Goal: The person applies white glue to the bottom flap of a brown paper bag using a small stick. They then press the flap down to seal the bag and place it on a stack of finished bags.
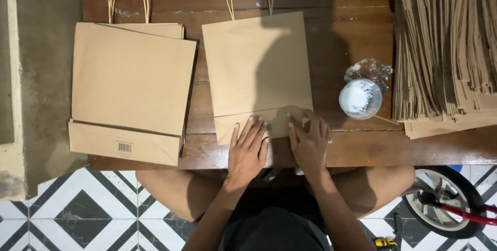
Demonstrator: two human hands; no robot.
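Note:
A flat brown paper bag (256, 62) with a twisted cord handle lies on the dark wooden table (352, 150), handle pointing away from me. My left hand (247, 150) presses flat, fingers spread, on the folded bottom flap of the bag near the table's front edge. Just beside it, my right hand (309, 142) also lies flat on that flap, fingers together and pushing down. Neither hand holds anything.
A stack of finished paper bags (129, 83) lies to the left, partly over the table's edge. A small cup of white glue (360, 98) with a stick stands right of the bag. A tall pile of flat brown bag blanks (445, 49) fills the far right. A small wheel (442, 199) rests on the patterned floor tiles.

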